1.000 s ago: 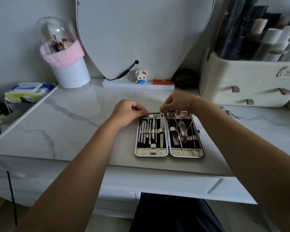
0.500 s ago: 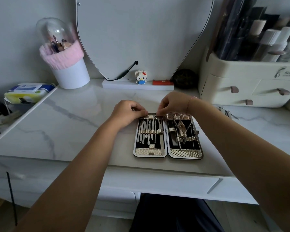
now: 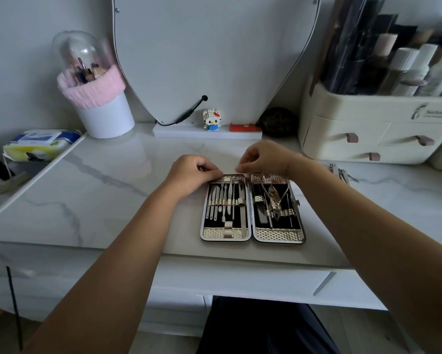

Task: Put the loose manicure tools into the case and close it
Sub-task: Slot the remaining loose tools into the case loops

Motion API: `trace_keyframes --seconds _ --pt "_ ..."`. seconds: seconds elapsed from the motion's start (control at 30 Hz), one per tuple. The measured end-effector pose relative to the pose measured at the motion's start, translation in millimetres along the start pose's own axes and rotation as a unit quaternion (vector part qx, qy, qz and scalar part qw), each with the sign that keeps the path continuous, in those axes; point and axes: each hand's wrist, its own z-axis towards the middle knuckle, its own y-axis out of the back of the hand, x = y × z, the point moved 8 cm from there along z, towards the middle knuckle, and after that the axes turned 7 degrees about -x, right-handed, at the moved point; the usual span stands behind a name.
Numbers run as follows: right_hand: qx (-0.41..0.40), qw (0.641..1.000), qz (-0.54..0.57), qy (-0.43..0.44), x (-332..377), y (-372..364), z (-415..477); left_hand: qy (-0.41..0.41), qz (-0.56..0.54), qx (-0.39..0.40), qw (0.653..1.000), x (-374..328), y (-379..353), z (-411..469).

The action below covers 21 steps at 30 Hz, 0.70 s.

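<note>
Two halves of the open case (image 3: pixel 252 208) lie flat on the marble table (image 3: pixel 107 190) in front of you, black lining up, with thin metal tools (image 3: pixel 226 200) strapped in rows on the left half and nippers and larger pieces on the right. Your left hand (image 3: pixel 191 173) rests at the far edge of the left half, fingers curled narrow with thumb and forefinger pinched at the tool tips; whether they actually grip one, you cannot tell. Your right hand (image 3: pixel 263 159) hovers at the far edge near the hinge, fingers likewise curled and pinched close. One loose clipper (image 3: pixel 341 173) lies on the table to the right, apart from the case.
</note>
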Motion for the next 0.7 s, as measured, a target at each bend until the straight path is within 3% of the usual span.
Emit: trace_keyframes --seconds 0.13,0.3,0.7 --pt "-0.147 0.988 0.038 -0.016 -29.8 51.5 -25.1 -0.002 -0.02 0.005 1.0 -2.3 -0.4 -2.1" --pt "-0.235 0.968 -0.008 -0.086 -93.3 111.9 -81.5 -0.009 -0.018 -0.003 1.0 -2.6 -0.2 -2.5" --pt "-0.211 0.96 -0.083 -0.163 -136.1 108.5 -136.7 -0.001 -0.005 -0.012 1.0 -2.2 1.1 -3.0"
